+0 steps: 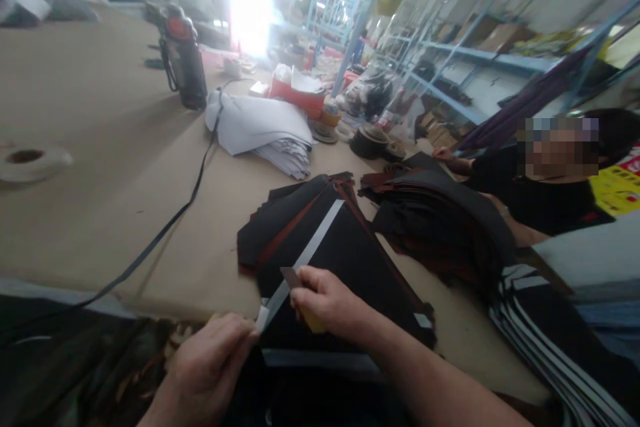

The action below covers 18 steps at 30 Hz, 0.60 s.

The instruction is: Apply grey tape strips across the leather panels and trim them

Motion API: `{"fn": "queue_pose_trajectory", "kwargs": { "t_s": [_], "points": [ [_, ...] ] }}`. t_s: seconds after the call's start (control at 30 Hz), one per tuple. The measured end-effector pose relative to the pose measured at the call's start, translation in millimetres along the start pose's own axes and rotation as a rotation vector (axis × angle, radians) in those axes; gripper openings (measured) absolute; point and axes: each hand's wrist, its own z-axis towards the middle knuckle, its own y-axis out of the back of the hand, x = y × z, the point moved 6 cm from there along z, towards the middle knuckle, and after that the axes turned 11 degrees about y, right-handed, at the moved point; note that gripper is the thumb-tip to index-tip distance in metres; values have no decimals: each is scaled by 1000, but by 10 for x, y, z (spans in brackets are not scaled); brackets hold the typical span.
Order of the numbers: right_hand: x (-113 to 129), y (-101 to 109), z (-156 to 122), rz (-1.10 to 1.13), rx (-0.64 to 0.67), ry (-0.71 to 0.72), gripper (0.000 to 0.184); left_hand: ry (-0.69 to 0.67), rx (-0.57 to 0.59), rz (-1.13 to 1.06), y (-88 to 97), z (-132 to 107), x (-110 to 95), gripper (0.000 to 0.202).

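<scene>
Black fabric panels (pixel 345 260) with reddish-brown undersides lie stacked on the table before me. A grey reflective strip (pixel 320 235) runs diagonally across the top panel. My right hand (pixel 325 300) is closed around a tool with a yellow handle (pixel 315 321) and a flat dark blade (pixel 289 276), which is over the strip. At the stack's near left corner, my left hand (pixel 215 353) pinches the light end of the strip (pixel 262 317). Another grey strip (pixel 320 359) crosses the panel's near edge.
A person (pixel 540 180) works at the right beside another dark fabric pile (pixel 440 213). White sheets (pixel 265 127), a black bottle (pixel 183 60) and a tape roll (pixel 33 163) stand farther off. A dark cord (pixel 185 210) trails across the table (pixel 110 213).
</scene>
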Motion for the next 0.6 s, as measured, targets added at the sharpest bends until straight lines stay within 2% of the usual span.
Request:
{"fn": "queue_pose_trajectory", "kwargs": {
  "t_s": [0.1,0.17,0.23,0.3,0.37,0.4,0.5,0.6],
  "points": [
    [-150,108,206,606,-47,-120,14,-162,79,83,-190,27,4,22],
    [-224,380,353,692,-139,-101,17,-220,93,138,-280,52,40,23],
    [-296,874,391,520,-360,-37,15,-232,105,149,-309,83,101,24],
    [-348,1416,259,276,-592,10,14,-230,136,130,-285,118,152,23],
    [-420,1793,49,150,-678,14,13,-205,119,124,-208,183,183,19],
    [-462,1912,-61,111,-688,12,12,-184,96,131,-167,230,192,17],
    [-578,2028,-335,-8,-682,-11,11,-148,-20,154,-97,418,186,20],
    [-657,1904,-446,-68,-679,-42,14,-174,-59,180,-220,642,182,24]
  ]
}}
